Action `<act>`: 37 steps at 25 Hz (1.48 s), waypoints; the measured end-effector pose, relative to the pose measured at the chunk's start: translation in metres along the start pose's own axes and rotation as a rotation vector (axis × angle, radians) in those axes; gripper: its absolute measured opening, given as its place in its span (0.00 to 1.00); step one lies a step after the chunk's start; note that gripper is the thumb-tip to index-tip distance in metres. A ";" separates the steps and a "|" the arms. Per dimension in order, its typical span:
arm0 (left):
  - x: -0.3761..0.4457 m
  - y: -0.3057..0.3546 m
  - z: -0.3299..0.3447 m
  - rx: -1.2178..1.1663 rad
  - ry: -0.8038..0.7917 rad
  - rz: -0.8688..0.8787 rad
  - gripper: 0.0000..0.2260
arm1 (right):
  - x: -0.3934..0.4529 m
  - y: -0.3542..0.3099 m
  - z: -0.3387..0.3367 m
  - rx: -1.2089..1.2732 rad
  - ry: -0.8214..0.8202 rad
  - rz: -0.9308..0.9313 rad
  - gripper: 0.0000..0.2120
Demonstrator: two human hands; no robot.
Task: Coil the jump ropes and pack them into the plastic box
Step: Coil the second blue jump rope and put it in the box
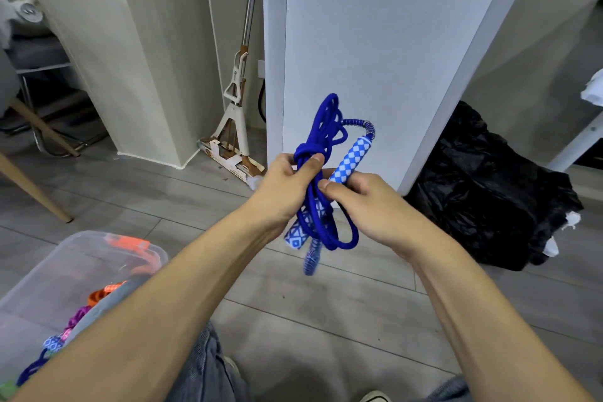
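Grey plank floor (pixel 293 320) lies below; left hand (pixel 284 186) and right hand (pixel 368 206) grip a coiled blue rope (pixel 321 127), box (pixel 49 274) near left.

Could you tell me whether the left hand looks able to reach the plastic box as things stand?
Probably yes: the plastic box sits open-topped just below-left, nothing between, but the left hand grips the blue jump rope.

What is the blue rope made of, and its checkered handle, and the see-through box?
Blue rope: looks like soft woven cord, matte, bending into loose loops.
Checkered handle: probably foam or plastic with a blue-and-white diamond print; the look leaves it open. A shiny metal-looking spring sits at its top.
Box: clear plastic, slightly cloudy and glossy; you can see the ropes through its wall.
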State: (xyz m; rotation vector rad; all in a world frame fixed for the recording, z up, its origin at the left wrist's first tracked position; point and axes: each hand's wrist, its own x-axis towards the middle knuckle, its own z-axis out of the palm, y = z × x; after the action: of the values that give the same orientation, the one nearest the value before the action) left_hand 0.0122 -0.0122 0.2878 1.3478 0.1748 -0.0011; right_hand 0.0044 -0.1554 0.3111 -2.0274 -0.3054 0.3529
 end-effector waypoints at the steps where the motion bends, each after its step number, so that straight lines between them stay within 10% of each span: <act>1: 0.000 -0.002 0.003 -0.019 0.028 0.011 0.14 | 0.001 0.000 0.003 -0.029 0.008 0.005 0.14; 8: 0.019 -0.011 -0.006 -0.195 0.312 0.037 0.16 | -0.010 0.000 0.021 -0.321 0.463 -0.076 0.16; 19: 0.025 -0.002 -0.012 -0.353 0.313 0.055 0.09 | -0.002 0.013 0.052 -0.297 0.208 0.037 0.19; 26: 0.051 0.025 -0.075 -0.454 0.507 0.163 0.13 | -0.001 0.040 0.010 -0.954 -0.298 0.310 0.12; 31: 0.044 0.030 -0.074 -0.571 0.447 0.148 0.09 | 0.008 0.046 0.014 -1.026 -0.258 0.425 0.16; 34: 0.038 0.030 -0.063 -0.636 0.319 0.095 0.11 | 0.012 0.045 0.025 -0.719 -0.103 0.275 0.47; 37: 0.026 0.021 -0.036 -0.624 0.180 -0.021 0.15 | 0.022 0.029 0.048 -0.082 0.124 0.019 0.40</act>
State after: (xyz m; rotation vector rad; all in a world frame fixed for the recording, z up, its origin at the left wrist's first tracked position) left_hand 0.0354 0.0298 0.2971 0.7223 0.3124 0.1470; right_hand 0.0082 -0.1219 0.2611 -2.1232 -0.2271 0.2283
